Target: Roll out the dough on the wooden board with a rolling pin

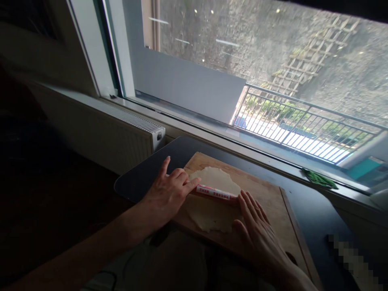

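A white radiator [127, 139] stands against the wall at the left of the frame, under the window, its right end just beside a dark surface [145, 178] with rounded corners. Left of lower centre, the left hand [169, 192] is palm down on the left end of a rolling pin [214, 192], one finger raised toward the upper left and another stretched along the pin; whether its grip closes around that end cannot be told. The rolling pin, bearing a white label with red print, lies across a flat sheet of dough [216, 178] at lower centre, the dough showing above and below it. To the right, the right hand [254, 226] rests its extended fingers at the pin's right end, the grip open and the thumb spread apart. Under the dough, a wooden board [266, 198] reaches into the lower right, on the surface. Beyond the glass, at right, runs a metal railing [297, 121]; below it a green cloth [319, 179] lies on the windowsill [257, 161]. A pixelated object [351, 258] fills the lower right corner, too obscured to name.
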`<state>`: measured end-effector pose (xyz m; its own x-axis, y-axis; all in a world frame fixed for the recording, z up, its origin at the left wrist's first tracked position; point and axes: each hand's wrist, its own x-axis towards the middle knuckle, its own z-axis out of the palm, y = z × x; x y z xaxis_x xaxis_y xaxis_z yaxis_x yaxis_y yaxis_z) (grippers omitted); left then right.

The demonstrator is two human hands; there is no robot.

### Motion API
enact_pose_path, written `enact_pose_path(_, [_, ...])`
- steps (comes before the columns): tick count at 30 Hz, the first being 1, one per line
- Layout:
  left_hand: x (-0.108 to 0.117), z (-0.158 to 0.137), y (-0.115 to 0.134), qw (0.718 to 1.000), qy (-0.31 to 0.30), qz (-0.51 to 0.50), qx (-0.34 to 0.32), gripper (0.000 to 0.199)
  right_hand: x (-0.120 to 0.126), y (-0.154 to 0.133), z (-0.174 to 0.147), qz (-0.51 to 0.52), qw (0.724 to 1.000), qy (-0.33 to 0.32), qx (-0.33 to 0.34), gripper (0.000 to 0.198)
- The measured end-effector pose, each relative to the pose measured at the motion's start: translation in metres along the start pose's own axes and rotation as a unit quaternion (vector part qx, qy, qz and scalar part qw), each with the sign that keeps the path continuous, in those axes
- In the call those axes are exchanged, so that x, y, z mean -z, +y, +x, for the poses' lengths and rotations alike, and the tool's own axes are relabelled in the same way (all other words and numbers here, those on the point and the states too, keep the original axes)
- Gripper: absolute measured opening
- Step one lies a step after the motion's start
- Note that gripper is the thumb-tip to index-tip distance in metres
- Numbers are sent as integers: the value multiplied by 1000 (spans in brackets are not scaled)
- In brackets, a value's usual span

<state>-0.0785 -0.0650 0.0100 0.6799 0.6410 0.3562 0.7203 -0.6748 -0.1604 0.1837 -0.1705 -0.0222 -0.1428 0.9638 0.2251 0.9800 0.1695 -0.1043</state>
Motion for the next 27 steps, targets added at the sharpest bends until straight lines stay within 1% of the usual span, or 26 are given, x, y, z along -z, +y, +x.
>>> enact_pose_path(1, [-1, 0, -1, 1000, 3, 3, -2, 43, 0, 1, 4, 3, 1000, -3, -8, 63])
enact_pose_path(2, [-2, 1, -2, 1000, 4, 10, -1, 43, 0, 2, 18, 6, 1000, -10, -24, 61])
enact_pose_path(3, [-3, 2, -4, 1000, 7, 18, 3, 43, 0, 5, 39, 10, 999, -17, -44, 60])
enact_pose_path(5, [-5, 6, -9, 999, 12, 37, 15, 44, 2, 11, 95, 12, 995, -38, -88, 58])
enact_pose_path(6, [-5, 9, -11, 999, 14, 44, 23, 43, 3, 13, 124, 10, 994, -52, -98, 55])
enact_pose_path(7, [-6, 11, -14, 998, 16, 50, 31, 43, 5, 15, 149, 8, 993, -80, -92, 52])
enact_pose_path(8, [-6, 13, -16, 998, 18, 53, 38, 42, 7, 15, 167, 9, 990, -94, -101, 52])
enact_pose_path(9, [-6, 14, -17, 997, 20, 55, 43, 41, 8, 15, 178, 10, 989, -105, -107, 53])
enact_pose_path(10, [-6, 15, -18, 997, 20, 56, 46, 41, 9, 15, 179, 12, 988, -108, -113, 54])
enact_pose_path(11, [-5, 14, -17, 997, 22, 55, 46, 41, 7, 13, 170, 13, 988, -100, -116, 56])
enact_pose_path(12, [-4, 13, -16, 998, 21, 51, 43, 42, 6, 11, 152, 13, 990, -85, -110, 59])
enact_pose_path(13, [-3, 11, -14, 998, 18, 45, 37, 42, 3, 8, 127, 12, 993, -65, -99, 60])
enact_pose_path(15, [0, 5, -8, 999, 8, 26, 23, 44, 0, 1, 65, 9, 998, -20, -64, 62])
enact_pose_path(17, [2, 0, -4, 1000, -1, 11, 9, 44, 1, -6, 9, 4, 999, 9, -35, 65])
enact_pose_path(18, [3, -2, -2, 1000, -2, 8, 4, 43, 2, -8, -9, 6, 1000, 10, -20, 66])
enact_pose_path(19, [3, -2, -2, 1000, -2, 8, 2, 42, 4, -9, -17, 8, 1000, 7, -14, 65])
enact_pose_path(20, [2, -2, -2, 1000, -1, 10, -1, 42, 5, -9, -15, 12, 1000, -3, -16, 62])
enact_pose_path(21, [1, 0, -3, 1000, 0, 15, -2, 42, 6, -6, -2, 14, 999, -15, -27, 59])
enact_pose_path(22, [-1, 2, -5, 1000, 0, 21, -1, 42, 7, -2, 18, 15, 998, -32, -43, 57])
enact_pose_path(25, [-7, 13, -12, 999, 8, 42, 18, 41, 8, 14, 106, -5, 993, -64, -101, 54])
enact_pose_path(26, [-8, 17, -15, 998, 11, 48, 27, 40, 9, 18, 133, -8, 991, -96, -93, 50])
enact_pose_path(27, [-9, 20, -16, 998, 13, 53, 34, 40, 10, 22, 154, -7, 990, -104, -91, 48])
